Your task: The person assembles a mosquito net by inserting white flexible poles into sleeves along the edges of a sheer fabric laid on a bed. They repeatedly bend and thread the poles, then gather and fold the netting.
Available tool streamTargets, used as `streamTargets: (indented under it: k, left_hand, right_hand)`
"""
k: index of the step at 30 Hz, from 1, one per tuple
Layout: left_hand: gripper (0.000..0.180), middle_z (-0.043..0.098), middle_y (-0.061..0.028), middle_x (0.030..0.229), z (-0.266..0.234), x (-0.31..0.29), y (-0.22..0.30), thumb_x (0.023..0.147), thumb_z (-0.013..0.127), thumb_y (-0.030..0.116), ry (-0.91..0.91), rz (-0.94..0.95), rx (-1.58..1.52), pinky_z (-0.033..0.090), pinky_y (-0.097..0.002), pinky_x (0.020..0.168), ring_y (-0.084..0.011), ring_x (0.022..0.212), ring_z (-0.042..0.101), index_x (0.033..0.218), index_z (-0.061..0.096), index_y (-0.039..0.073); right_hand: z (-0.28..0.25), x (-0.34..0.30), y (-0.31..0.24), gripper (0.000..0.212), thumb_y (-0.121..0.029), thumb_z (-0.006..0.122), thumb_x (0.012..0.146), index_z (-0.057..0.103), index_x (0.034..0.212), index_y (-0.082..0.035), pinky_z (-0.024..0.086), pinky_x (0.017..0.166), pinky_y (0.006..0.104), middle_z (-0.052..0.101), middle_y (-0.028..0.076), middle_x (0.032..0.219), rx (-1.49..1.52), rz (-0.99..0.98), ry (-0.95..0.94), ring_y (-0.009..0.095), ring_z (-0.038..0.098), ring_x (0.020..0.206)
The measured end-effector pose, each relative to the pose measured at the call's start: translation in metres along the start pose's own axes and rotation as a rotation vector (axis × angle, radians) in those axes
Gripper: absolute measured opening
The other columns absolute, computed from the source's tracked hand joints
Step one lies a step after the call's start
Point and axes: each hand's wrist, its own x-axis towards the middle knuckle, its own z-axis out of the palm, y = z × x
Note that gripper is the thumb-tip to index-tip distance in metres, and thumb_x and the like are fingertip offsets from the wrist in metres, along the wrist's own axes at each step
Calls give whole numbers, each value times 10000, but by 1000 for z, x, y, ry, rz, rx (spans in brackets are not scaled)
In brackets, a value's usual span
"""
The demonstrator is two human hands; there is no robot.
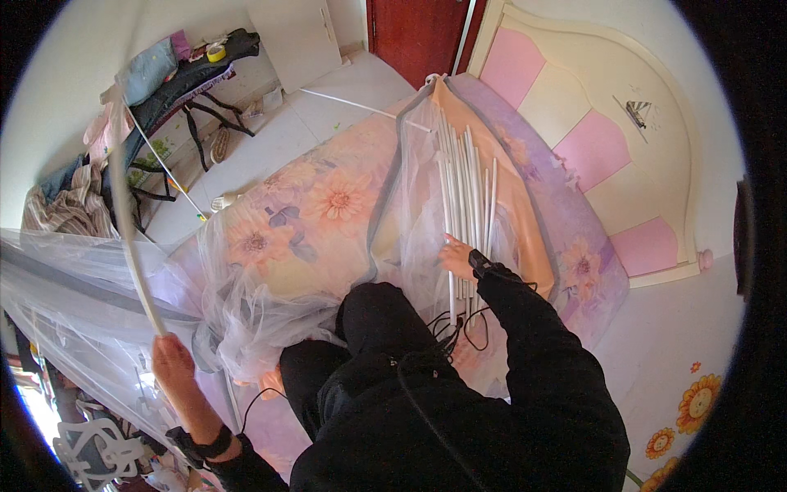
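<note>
- Gripping a long white pole [131,238] in the left hand [174,361], with a fist wrapped tightly round its lower part; rising from there past the upper edge of the view.
- Laid over a bundle of white poles [469,180] with the right hand [457,257], at their near left side; stretched out at the forefinger, but cannot tell whether pinching a pole or only touching.
- Spread out lengthwise under and beyond the right hand: that bundle, fanned slightly at the far ends.
- Holding the bundle from below: an orange cloth [533,221], curving round to the right of the same hand, with a dark grey edge.
- Heaped between the two hands, and also trailing past the left one: sheer white netting [246,328].
- Tangled just nearer than the right hand, by the bundle's close ends: a black cable [471,328].
- Bearing all this beneath both hands: a bed [336,197] with a flowered cover.
- Well beyond the left hand, on a black bench [176,82]: a blue pillow [150,70], a yellow roll of tape [216,53] and, towards the near end, striped cloth [74,201].
</note>
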Motion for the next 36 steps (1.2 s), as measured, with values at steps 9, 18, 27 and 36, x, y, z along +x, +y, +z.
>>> streamTargets:
  k: [9, 18, 27, 36]
  left_hand:
    - [325, 395, 38, 584, 21, -66, -31, 961, 474, 231, -348, -99, 193, 265, -228, 464, -40, 538, 342, 696, 463, 43]
    - [328, 340, -70, 547, 20, -92, -49, 927, 529, 237, -375, 12, 374, 312, -311, 469, -105, 543, 328, 720, 467, -9]
    - [246, 438, -135, 577, -13, -128, -60, 874, 574, 180, -381, 254, 757, 370, -357, 508, -239, 505, 409, 729, 489, 1]
    - [386, 495, -169, 598, -46, -135, -60, 863, 551, 349, -209, 362, 947, 391, -454, 564, -372, 615, 524, 666, 489, 23]
  right_hand:
    - [56, -20, 2, 248, -191, 441, 945, 593, 808, -50, 305, 1054, 352, 549, 67, 790, -94, 428, -166, 206, 539, 877]
    - [-88, 42, -44, 295, -278, 498, 923, 614, 966, -10, 463, 847, 343, 633, 103, 878, 549, 426, 40, 274, 604, 858]
    - [-348, 102, -19, 319, -402, 481, 941, 545, 976, -92, 469, 841, 357, 584, 85, 957, 2293, 273, 1095, 202, 559, 907]
    - [-363, 70, -28, 465, -470, 485, 925, 298, 626, -167, 199, 427, 251, 206, -55, 531, 2556, 263, 1213, 82, 191, 434]
